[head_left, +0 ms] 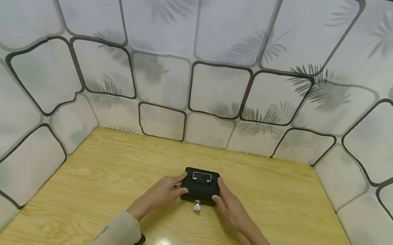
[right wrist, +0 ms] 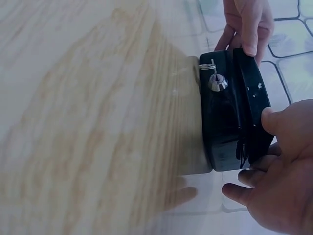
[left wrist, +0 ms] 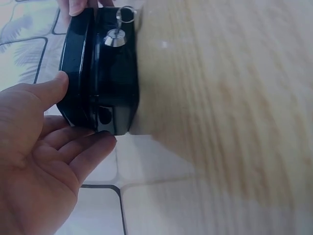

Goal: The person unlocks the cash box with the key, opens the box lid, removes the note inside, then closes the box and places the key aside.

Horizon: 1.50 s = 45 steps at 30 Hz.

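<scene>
A small black cash box (head_left: 199, 192) sits on the wooden table with a wire handle (head_left: 202, 174) on its lid. A key (head_left: 197, 206) with a ring stands in the silver lock (left wrist: 116, 38) on the front. My left hand (head_left: 165, 192) holds the box's left end, thumb on the lid's edge and fingers against the side wall. At the opposite end my right hand (head_left: 231, 208) holds it likewise, its thumb (right wrist: 269, 120) on the lid edge and some fingers bent at the side. The lid looks closed; the box's inside and back are hidden.
The wood-grain table (head_left: 118, 158) extends around the box. Patterned pale walls (head_left: 217, 89) with dark outlines and leaf prints enclose the back and both sides. A dark object (head_left: 140, 241) shows beside the left sleeve.
</scene>
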Each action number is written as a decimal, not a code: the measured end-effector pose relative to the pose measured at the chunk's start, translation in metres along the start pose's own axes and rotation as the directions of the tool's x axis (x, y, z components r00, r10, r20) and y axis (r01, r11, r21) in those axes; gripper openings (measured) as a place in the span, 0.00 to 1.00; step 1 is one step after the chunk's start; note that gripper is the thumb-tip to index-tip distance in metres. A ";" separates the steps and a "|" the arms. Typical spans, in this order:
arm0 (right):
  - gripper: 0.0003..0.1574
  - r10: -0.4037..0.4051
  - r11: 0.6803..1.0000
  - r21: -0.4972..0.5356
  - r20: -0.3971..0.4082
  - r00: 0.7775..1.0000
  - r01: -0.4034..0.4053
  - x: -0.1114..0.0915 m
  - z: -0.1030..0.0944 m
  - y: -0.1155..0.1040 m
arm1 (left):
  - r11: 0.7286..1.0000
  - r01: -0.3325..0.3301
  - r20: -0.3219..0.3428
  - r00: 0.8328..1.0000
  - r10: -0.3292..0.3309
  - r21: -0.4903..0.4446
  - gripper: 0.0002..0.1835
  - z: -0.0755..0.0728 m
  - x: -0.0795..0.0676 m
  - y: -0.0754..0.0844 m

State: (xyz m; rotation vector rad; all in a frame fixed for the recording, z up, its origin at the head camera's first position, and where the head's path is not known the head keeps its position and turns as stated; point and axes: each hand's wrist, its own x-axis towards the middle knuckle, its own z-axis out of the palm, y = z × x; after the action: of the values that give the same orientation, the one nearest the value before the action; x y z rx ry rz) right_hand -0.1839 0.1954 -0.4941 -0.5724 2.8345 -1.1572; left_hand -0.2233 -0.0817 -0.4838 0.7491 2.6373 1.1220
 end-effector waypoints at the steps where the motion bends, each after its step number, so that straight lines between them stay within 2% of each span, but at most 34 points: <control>1: 0.43 0.006 1.000 0.004 -0.004 1.000 -0.006 0.001 -0.001 -0.001 | 1.000 0.013 0.001 1.000 -0.013 -0.006 0.37 -0.001 0.001 0.000; 6: 0.40 0.073 0.997 0.033 -0.050 0.996 -0.072 0.004 -0.005 -0.006 | 0.996 0.078 -0.039 0.996 -0.079 -0.042 0.36 -0.006 0.004 0.004; 10: 0.37 0.121 0.992 0.034 -0.112 0.986 -0.118 0.009 -0.010 -0.011 | 0.992 0.097 -0.097 0.990 -0.104 -0.077 0.35 -0.010 0.009 0.010; 15: 0.35 0.124 0.992 0.053 -0.162 0.979 -0.116 0.017 -0.019 -0.013 | 0.985 0.134 -0.163 0.975 -0.151 -0.113 0.31 -0.014 0.018 0.017; 19: 0.33 0.121 0.990 0.091 -0.207 0.971 -0.104 0.024 -0.025 -0.013 | 0.981 0.146 -0.243 0.954 -0.173 -0.125 0.27 -0.015 0.025 0.022; 24: 0.31 0.171 0.972 0.195 -0.223 0.960 -0.128 0.037 -0.031 -0.012 | 0.973 0.153 -0.341 0.917 -0.205 -0.174 0.20 -0.016 0.032 0.028; 29: 0.29 0.204 0.955 0.264 -0.247 0.947 -0.137 0.048 -0.033 -0.012 | 0.962 0.171 -0.410 0.878 -0.246 -0.211 0.22 -0.016 0.040 0.032; 32: 0.29 0.220 0.951 0.273 -0.257 0.941 -0.148 0.053 -0.034 -0.013 | 0.959 0.173 -0.433 0.864 -0.258 -0.225 0.22 -0.015 0.043 0.031; 37: 0.29 0.230 0.954 0.256 -0.287 0.930 -0.157 0.061 -0.034 -0.012 | 0.952 0.165 -0.437 0.858 -0.268 -0.259 0.21 -0.016 0.048 0.028; 45: 0.32 0.230 0.956 0.251 -0.320 0.919 -0.152 0.069 -0.033 -0.005 | 0.948 0.140 -0.431 0.864 -0.259 -0.287 0.18 -0.017 0.050 0.025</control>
State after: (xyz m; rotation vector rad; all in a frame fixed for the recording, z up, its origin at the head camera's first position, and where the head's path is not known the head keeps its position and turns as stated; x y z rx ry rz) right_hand -0.2520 0.1907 -0.4594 -0.0755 2.8840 -1.6463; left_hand -0.2629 -0.0518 -0.4519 0.1554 2.7687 1.7000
